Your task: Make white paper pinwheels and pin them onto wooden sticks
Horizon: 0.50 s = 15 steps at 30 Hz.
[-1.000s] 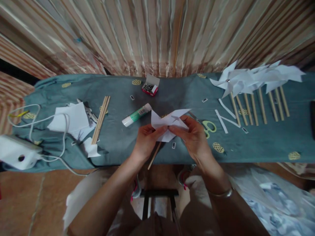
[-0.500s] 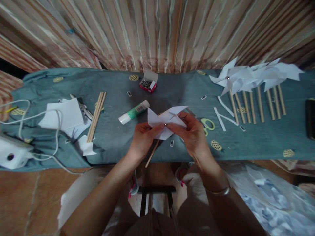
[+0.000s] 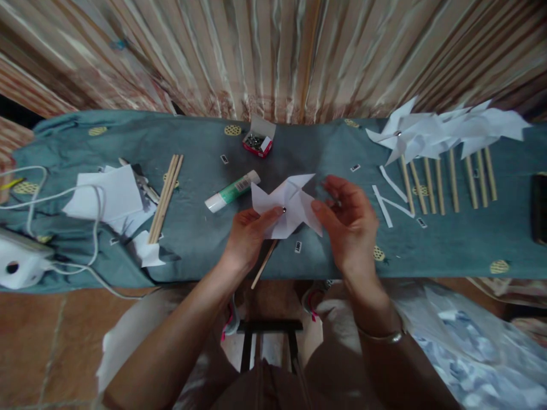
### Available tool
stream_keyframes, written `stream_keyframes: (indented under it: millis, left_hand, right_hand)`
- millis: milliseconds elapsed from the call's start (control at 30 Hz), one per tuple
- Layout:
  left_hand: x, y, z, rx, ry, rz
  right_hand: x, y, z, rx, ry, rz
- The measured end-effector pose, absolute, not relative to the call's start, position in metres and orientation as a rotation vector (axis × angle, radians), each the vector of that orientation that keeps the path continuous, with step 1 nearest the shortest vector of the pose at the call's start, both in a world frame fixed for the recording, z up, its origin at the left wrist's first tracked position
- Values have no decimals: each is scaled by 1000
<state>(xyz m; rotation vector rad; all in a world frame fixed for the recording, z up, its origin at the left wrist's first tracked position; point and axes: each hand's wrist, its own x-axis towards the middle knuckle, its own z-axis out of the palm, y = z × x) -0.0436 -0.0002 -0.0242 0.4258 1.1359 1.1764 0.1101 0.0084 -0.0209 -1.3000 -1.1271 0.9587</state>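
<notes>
My left hand (image 3: 248,236) pinches a white paper pinwheel (image 3: 287,206) at its centre pin, thumb on top. The pinwheel's wooden stick (image 3: 264,264) slants down towards me under that hand. My right hand (image 3: 349,223) hovers just right of the pinwheel with fingers curled loosely apart, its thumb touching a paper blade and nothing gripped. Both hands are above the near middle of a table covered in blue-green cloth (image 3: 205,250).
A glue stick (image 3: 232,191) lies left of the pinwheel, a small box of pins (image 3: 258,138) behind it. Loose sticks (image 3: 165,196), paper sheets (image 3: 111,196) and a white device with cable (image 3: 19,265) sit left. Finished pinwheels (image 3: 436,134) on sticks, paper strips (image 3: 391,199) lie right.
My right hand has let go of the pinwheel and opened, drawing slightly right. The left hand keeps its pinch at the centre, and the pinwheel's blades now stand spread.
</notes>
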Motion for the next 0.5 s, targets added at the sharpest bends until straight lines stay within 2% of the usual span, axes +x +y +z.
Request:
stream_keyframes:
  millis: [100,200,500]
  left_hand:
    - [-42,0,-24,413,1151,1199]
    - [-40,-1,-23,437,1153,1217]
    - [-40,-3,-23,585,1143,1228]
  right_hand:
    - [113,-2,-9,-1296,-1466,540]
    - [110,-9,-5,-1295,-1752,416]
    - [102,-2,-20,-1323,-1701,604]
